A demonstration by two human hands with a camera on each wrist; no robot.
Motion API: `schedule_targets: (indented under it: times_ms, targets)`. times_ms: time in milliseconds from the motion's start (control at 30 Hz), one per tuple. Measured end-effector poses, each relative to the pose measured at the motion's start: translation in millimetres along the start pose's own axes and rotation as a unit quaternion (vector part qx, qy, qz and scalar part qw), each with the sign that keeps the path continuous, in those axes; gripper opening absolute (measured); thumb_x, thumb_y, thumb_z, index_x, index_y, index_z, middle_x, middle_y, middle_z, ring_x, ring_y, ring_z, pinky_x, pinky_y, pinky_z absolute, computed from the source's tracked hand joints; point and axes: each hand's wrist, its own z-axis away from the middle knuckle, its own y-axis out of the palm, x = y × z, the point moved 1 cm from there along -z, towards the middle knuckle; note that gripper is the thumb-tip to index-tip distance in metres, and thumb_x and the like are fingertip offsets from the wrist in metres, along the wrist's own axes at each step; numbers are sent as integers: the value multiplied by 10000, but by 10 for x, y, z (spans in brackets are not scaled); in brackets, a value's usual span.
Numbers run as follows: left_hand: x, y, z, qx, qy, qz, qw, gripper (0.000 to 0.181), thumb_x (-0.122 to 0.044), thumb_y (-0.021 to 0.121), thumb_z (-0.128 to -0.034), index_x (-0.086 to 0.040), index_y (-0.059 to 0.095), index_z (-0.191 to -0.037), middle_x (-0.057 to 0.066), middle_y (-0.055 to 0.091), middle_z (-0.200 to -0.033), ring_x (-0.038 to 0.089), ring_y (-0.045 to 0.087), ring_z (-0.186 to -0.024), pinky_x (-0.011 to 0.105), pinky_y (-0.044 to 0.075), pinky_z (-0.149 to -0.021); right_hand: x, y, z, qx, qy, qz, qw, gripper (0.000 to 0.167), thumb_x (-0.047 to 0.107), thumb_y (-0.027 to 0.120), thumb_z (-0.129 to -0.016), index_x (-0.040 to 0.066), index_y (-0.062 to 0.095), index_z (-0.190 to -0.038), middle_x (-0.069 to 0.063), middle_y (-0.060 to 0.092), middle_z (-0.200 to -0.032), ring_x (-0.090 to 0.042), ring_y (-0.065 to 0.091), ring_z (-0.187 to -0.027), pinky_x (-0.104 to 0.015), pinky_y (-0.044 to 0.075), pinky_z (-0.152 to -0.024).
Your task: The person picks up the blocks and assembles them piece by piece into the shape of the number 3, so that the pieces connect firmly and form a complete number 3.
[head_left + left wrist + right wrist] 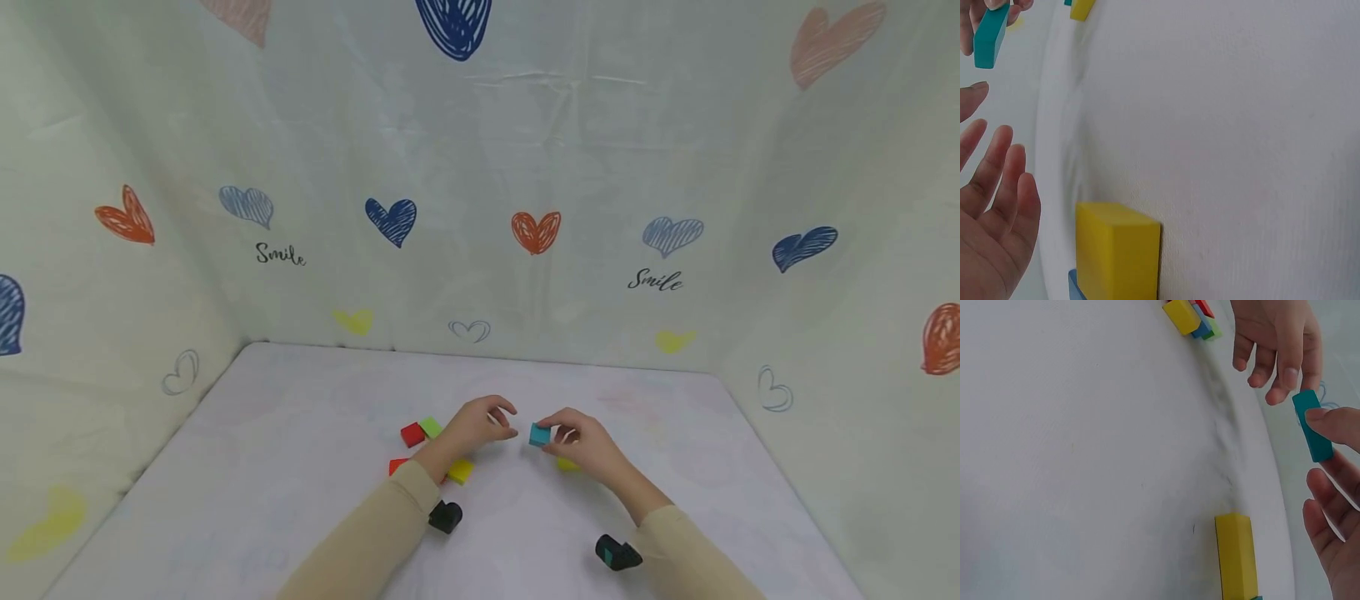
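Note:
In the head view my right hand (588, 447) pinches a teal block (540, 434) between thumb and fingers, held up off the table. In the right wrist view the thumb lies on the broad face of the teal block (1314, 428). My left hand (478, 423) is just left of it, fingers loosely bent and apart, with nothing in them. The left wrist view shows the left palm (988, 250) with spread fingers. Beneath the right hand lies a yellow block (567, 464); another teal piece peeks out beside it in the right wrist view.
Near the left forearm lie a red block (412, 434), a green block (431, 427), a second red block (397, 466) and a yellow block (461, 472). A blue block (1201, 325) shows in the right wrist view. A heart-printed curtain (465, 283) stands behind the white table (300, 433).

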Motion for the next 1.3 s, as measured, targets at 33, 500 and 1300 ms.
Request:
schedule_targets:
  times_ms: [33, 500, 1300]
  targets:
    - [-18, 25, -7, 39, 28, 4, 10000, 308, -197, 769, -854, -121, 655, -1129, -19, 600, -884, 185, 562, -812, 323, 507, -738, -8, -23, 32, 18, -33, 21, 10000, 262, 66, 777, -817, 118, 728, -1069, 18, 632, -975, -175, 557, -808, -288, 490, -738]
    - [-100, 352, -11, 349, 219, 75, 9991, 316, -158, 809, -807, -112, 663, -1083, -51, 590, -825, 132, 563, -727, 267, 476, -661, -178, -285, 507, 205, -432, -172, 9987, 280, 93, 788, -812, 94, 710, -1081, -44, 644, -1021, -230, 587, -833, -293, 501, -735]
    - [-214, 685, -92, 572, 14, -443, 9974, 283, -193, 819, -799, -189, 671, -1041, -64, 575, -794, 131, 522, -742, 272, 470, -705, -464, -566, 980, -159, 1294, 385, 9907, 304, 76, 790, -787, 124, 713, -1077, 11, 633, -954, -157, 547, -819, -249, 498, -724]
